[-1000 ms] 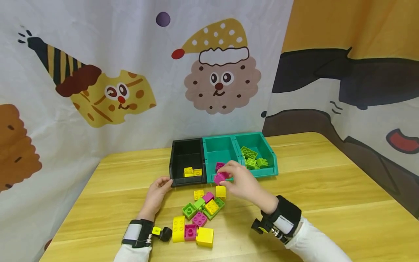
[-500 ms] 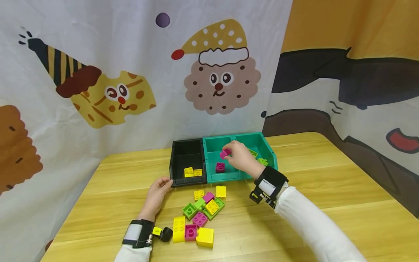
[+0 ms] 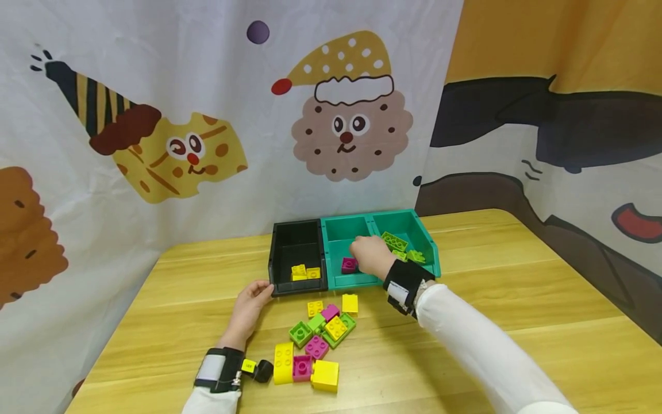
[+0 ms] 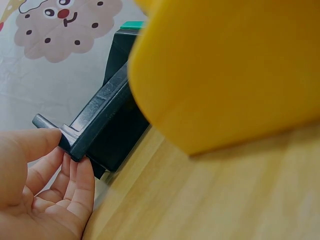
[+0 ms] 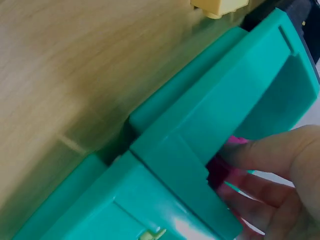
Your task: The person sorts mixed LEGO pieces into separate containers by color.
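Note:
My left hand (image 3: 247, 313) pinches the front left corner of the black bin (image 3: 273, 264), thumb on the rim and fingers beneath, as the left wrist view shows. Down inside the left teal bin (image 3: 341, 229) is my right hand (image 3: 373, 256). In the right wrist view its fingers hold a magenta toy brick (image 5: 218, 171), partly hidden behind the bin's wall. Beside that hand another magenta brick (image 3: 349, 265) lies in the same bin. Yellow bricks (image 3: 312, 273) lie in the black bin, and green bricks (image 3: 395, 241) in the right teal bin (image 3: 431, 253).
In front of the bins, a loose group of yellow, green and magenta bricks (image 3: 316, 347) lies on the wooden table (image 3: 517, 310). A large yellow brick (image 4: 230, 75) fills much of the left wrist view. A printed curtain (image 3: 248, 195) hangs behind the table.
My right hand has carried the magenta brick from the bin's front edge over the left teal bin, then lowered into it. The left hand stays at the black bin's corner.

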Demonstrator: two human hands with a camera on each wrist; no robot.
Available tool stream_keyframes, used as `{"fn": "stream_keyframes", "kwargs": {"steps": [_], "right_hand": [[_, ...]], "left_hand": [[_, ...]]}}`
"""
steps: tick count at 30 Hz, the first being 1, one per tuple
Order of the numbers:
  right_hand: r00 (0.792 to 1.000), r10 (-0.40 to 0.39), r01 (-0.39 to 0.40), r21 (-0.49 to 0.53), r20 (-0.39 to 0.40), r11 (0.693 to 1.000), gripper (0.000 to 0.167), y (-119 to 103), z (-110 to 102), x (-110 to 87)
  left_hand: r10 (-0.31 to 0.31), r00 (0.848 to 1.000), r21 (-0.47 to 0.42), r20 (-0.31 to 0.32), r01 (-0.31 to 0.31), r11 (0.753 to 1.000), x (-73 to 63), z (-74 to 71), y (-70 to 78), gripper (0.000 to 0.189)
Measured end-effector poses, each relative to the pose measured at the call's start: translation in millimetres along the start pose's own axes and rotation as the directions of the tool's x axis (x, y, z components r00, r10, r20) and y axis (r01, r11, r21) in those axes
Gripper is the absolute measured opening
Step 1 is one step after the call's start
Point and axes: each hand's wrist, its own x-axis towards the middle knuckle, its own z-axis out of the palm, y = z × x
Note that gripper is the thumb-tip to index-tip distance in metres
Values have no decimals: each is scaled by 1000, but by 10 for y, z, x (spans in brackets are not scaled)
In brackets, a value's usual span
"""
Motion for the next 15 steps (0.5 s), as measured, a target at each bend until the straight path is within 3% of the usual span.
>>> {"fn": "stream_keyframes", "kwargs": {"steps": [9, 15], "right_hand": [[999, 0, 2, -59, 40, 998, 11, -26, -8, 2], [995, 22, -10, -111, 101, 994, 2, -20, 53, 26]], "left_hand": [[1, 1000, 4, -5, -1, 1000, 19, 0, -31, 26], [-1, 1000, -15, 3, 1, 1000, 17, -4, -25, 26]]}}
